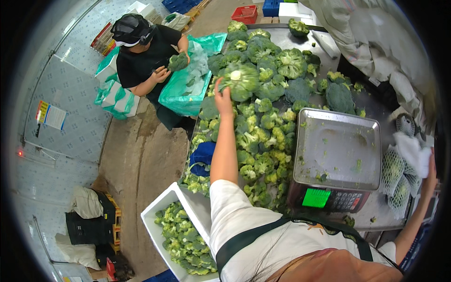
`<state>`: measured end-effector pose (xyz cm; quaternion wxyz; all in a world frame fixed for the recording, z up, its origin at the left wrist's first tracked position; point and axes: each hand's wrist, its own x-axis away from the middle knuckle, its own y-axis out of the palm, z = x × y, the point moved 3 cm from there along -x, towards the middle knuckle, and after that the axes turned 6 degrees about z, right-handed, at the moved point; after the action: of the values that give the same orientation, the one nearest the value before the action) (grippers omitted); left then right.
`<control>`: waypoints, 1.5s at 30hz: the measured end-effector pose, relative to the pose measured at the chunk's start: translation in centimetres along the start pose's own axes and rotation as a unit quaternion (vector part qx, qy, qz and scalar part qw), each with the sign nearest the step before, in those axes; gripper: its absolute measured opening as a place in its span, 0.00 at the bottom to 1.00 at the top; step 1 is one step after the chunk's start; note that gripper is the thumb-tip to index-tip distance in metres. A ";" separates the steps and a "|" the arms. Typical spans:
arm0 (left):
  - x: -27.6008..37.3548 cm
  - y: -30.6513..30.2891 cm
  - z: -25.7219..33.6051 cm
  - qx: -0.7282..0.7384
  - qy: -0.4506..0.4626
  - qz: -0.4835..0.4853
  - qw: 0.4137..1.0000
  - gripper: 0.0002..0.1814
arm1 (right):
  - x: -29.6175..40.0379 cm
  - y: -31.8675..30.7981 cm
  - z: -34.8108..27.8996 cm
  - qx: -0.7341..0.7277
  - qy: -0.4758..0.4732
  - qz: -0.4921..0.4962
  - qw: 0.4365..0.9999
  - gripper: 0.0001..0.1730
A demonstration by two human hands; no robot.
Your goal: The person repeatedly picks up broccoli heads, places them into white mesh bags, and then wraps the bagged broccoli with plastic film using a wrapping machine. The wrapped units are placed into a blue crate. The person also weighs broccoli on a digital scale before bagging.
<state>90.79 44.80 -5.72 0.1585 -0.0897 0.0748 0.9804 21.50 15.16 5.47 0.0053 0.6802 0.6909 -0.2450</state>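
Note:
My left hand (224, 100) reaches over the heap and grips a broccoli head (240, 81), its cut stem turned up; the head is blurred. At the far right, my right hand (431, 167) is against a bunched white foam net (412, 153); its fingers are partly hidden, so its grip is unclear. Below that lie broccoli pieces in white mesh sleeves (393, 167). Between my arms stands a weighing scale with a steel pan (336, 148) holding only scraps, its green display lit. Broccoli florets (262, 135) and whole heads (292, 63) cover the table's left side.
Across the table's left edge, a co-worker (141, 60) holds a broccoli head (178, 62) over a box lined with green plastic (185, 102). A white foam box (148, 215) of florets stands by my left side. A blue cloth item (201, 158) lies among the florets. White sacking (366, 38) hangs at right.

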 end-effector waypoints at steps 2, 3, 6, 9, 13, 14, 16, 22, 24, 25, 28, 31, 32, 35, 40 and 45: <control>5.7 3.6 2.2 0.112 -0.102 -0.109 0.982 0.23 | 2.9 2.4 0.7 -0.024 -0.027 -0.017 0.999 0.25; 8.9 5.4 2.8 0.132 -0.156 -0.145 0.968 0.22 | 4.1 5.6 -1.2 -0.041 -0.088 -0.031 0.995 0.25; 16.2 9.4 2.7 0.014 -0.181 -0.281 0.942 0.23 | 6.6 9.6 -2.6 -0.167 0.086 -0.098 0.977 0.25; 20.4 13.1 3.0 -0.172 -0.081 -0.331 0.925 0.22 | 8.0 11.2 0.4 -0.349 0.196 -0.085 0.913 0.18; 26.1 13.8 9.8 -0.265 0.391 -0.149 0.869 0.25 | 13.4 13.4 -1.9 -0.502 0.411 -0.174 0.741 0.04; 28.9 13.6 11.7 -0.225 0.389 -0.181 0.875 0.23 | 15.8 15.3 -6.0 -0.413 0.467 -0.147 0.768 0.03; 34.9 14.5 12.4 -0.119 0.334 -0.333 0.874 0.21 | 18.9 16.2 -6.8 -0.345 0.331 -0.213 0.852 0.01; 41.9 12.9 7.9 0.000 -0.016 -0.378 0.926 0.09 | 21.5 14.2 -1.1 -0.420 0.274 -0.174 0.848 0.05; 43.4 12.2 7.5 0.227 -0.305 -0.335 0.862 0.12 | 22.2 14.8 0.5 -0.499 0.455 -0.266 0.688 0.14; 43.3 12.6 8.6 0.380 -0.379 -0.242 0.809 0.14 | 23.2 14.5 -1.1 -0.470 0.567 -0.274 0.618 0.18; 39.9 11.3 6.7 0.487 -0.410 -0.240 0.733 0.18 | 26.1 15.3 3.8 -0.451 0.364 -0.467 0.669 0.24; 40.0 10.1 6.8 0.415 -0.429 -0.252 0.762 0.17 | 22.5 15.5 -1.4 -0.479 0.314 -0.457 0.680 0.20; 39.8 10.5 8.2 0.376 -0.429 -0.249 0.782 0.16 | 20.7 16.2 -0.5 -0.470 0.346 -0.425 0.692 0.20; 34.6 9.9 9.3 0.375 -0.356 -0.200 0.833 0.21 | 16.0 18.4 -1.9 -0.489 0.424 -0.239 0.724 0.19; 24.6 8.6 8.5 -0.220 0.207 -0.165 0.939 0.25 | 12.1 22.3 -9.7 -0.151 -0.040 -0.399 0.903 0.26; 23.6 10.6 5.4 -0.253 -0.077 -0.272 0.925 0.29 | 13.3 28.1 -1.8 0.120 -0.171 -0.341 0.917 0.40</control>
<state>64.52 42.78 -3.96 0.3965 -0.0678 -0.2151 0.8899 47.55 26.97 -6.72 -0.0421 0.3470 0.8347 -0.4256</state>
